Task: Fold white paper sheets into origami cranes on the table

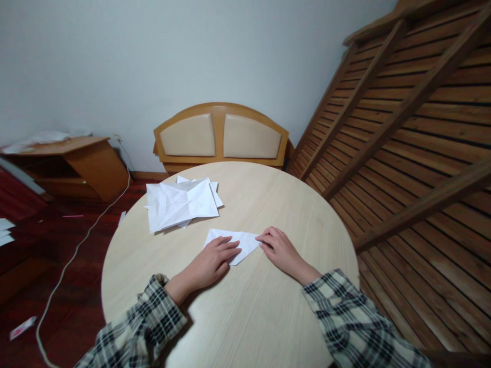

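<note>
A white folded sheet of paper (238, 240) lies on the round light-wood table (268, 306) in front of me. My left hand (210, 263) lies flat on its left part, fingers stretched out and pressing down. My right hand (278, 249) rests at the sheet's right tip, fingers curled and pressed onto the paper's edge. Both arms wear plaid sleeves.
A loose pile of folded white papers (182, 202) lies at the table's far left. A padded wooden chair back (220, 135) stands behind the table. Slatted wooden frame (414, 133) leans at right. A low wooden cabinet (72, 166) and a white cable (72, 255) are on the floor left.
</note>
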### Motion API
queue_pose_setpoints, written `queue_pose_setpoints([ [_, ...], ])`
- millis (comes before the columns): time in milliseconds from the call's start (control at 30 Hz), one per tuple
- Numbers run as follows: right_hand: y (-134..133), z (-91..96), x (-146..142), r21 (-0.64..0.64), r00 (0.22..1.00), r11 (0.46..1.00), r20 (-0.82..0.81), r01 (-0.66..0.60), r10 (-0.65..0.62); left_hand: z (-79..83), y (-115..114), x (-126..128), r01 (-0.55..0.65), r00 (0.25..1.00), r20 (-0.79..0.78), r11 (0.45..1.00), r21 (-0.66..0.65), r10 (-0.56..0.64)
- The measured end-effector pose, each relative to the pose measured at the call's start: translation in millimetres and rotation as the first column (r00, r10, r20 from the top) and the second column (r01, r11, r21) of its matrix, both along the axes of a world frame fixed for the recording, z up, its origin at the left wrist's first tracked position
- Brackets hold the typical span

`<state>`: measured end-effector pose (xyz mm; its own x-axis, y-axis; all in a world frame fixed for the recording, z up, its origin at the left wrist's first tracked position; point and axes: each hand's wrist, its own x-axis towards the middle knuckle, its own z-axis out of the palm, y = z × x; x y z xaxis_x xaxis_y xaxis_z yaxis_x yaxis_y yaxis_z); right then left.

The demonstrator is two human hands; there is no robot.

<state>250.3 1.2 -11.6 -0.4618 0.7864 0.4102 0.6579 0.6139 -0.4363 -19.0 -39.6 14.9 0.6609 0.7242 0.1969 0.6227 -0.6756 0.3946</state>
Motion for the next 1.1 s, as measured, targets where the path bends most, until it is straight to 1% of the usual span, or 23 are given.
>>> queue_pose_setpoints([
  [167,1,-0.3,0,0.004,1.0,1.0,-0.004,-0.003,0.003,-1.3,0,3,-0.021,1.0,0.02,0.999,0.025,0.02],
  [400,-1,3.8,0,-0.006,1.0,1.0,0.015,-0.004,0.004,-6.4,-1,14,-0.13,0.992,0.004,0.987,0.09,0.13],
  [500,-1,4.8,0,-0.01,1.0,1.0,0.016,-0.005,0.005,-6.3,0,16,-0.132,0.991,0.001,0.986,0.104,0.132],
  [700,-2,6.8,0,-0.019,1.0,1.0,-0.011,-0.019,0.019,-1.5,-3,15,-0.085,0.996,-0.001,0.983,0.164,0.087],
  [767,-3,8.2,0,-0.022,0.999,0.999,-0.041,-0.027,0.026,-0.3,-4,15,-0.109,0.994,0.009,0.978,0.175,0.109],
  [833,-3,10.0,0,-0.029,0.996,0.999,-0.084,-0.034,0.031,-0.2,-4,12,-0.16,0.987,0.025,0.97,0.181,0.158],
  [933,-4,12.0,1,-0.042,0.986,0.999,-0.168,-0.027,0.02,-0.5,-2,8,-0.237,0.971,0.081,0.957,0.166,0.226],
  [1000,-4,12.2,1,-0.047,0.975,0.999,-0.222,-0.013,0.002,0.7,-1,5,-0.292,0.948,0.168,0.949,0.116,0.271],
  [1033,-4,11.8,1,-0.046,0.969,0.999,-0.246,-0.007,-0.005,2.0,0,4,-0.326,0.926,0.226,0.942,0.076,0.302],
  [1100,-3,10.4,1,-0.041,0.956,0.999,-0.292,0.006,-0.018,5.0,0,3,-0.398,0.851,0.36,0.917,-0.03,0.382],
])
